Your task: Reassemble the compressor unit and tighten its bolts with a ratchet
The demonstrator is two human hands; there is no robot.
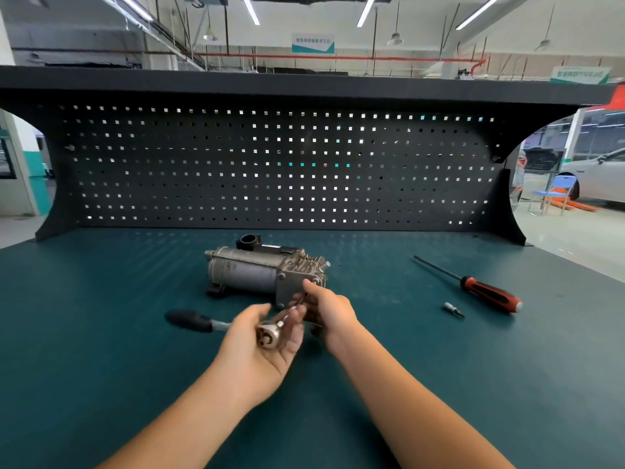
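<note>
Currently: ratchet gripped at its head by left hand; right hand pinches bit, probably steering it toward a compressor bolt.

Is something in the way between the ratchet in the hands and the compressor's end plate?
Nothing visible. The ratchet, held by the left hand and pinched at its tip by the right hand, is in front of the compressor. The screwdriver and loose bit lie apart, to the right.

Bright overhead strip lights, daylight through pegboard holes, wide-angle bending at edges, slightly soft detail
</note>
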